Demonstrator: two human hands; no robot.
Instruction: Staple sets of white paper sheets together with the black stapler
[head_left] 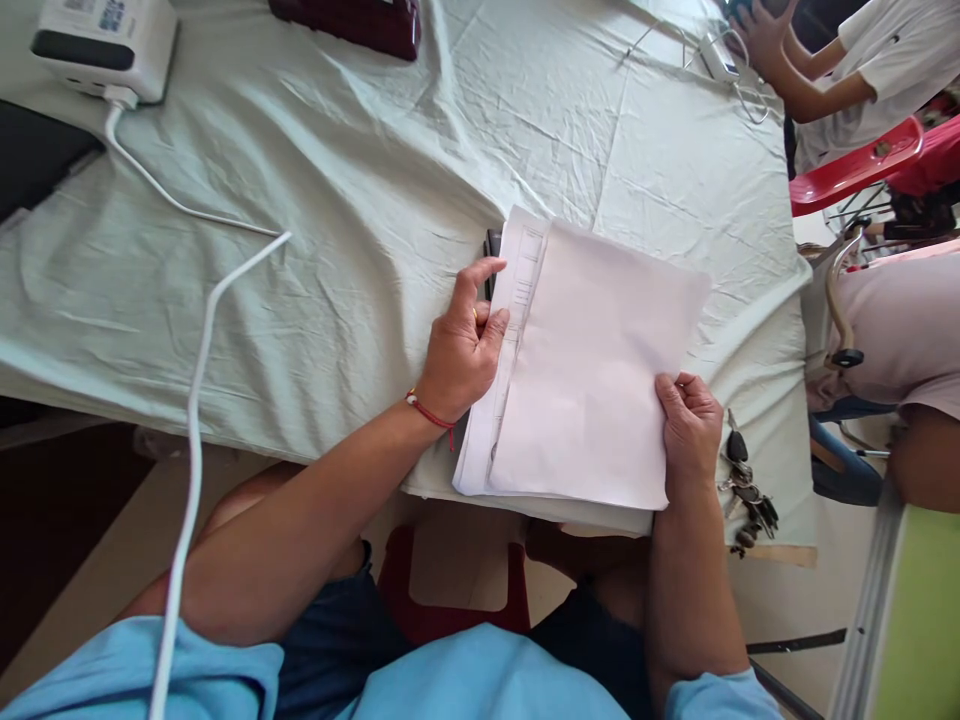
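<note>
A stack of white papers (592, 380) lies at the near edge of the table, on a pale green cloth (360, 180), its top sheet blank and set slightly askew over a printed sheet beneath. The left hand (461, 350) presses on the stack's left edge, fingers curled over the margin, thumb out — a dark flat object (492, 250) peeks from under the papers just beyond it. The right hand (690, 430) pinches the top sheet's right edge between thumb and fingers. A bunch of keys (746, 490) lies just beside that hand. Farther off, a white cable (187, 480) crosses the cloth; another person's hand (761, 35) works at the far corner.
</note>
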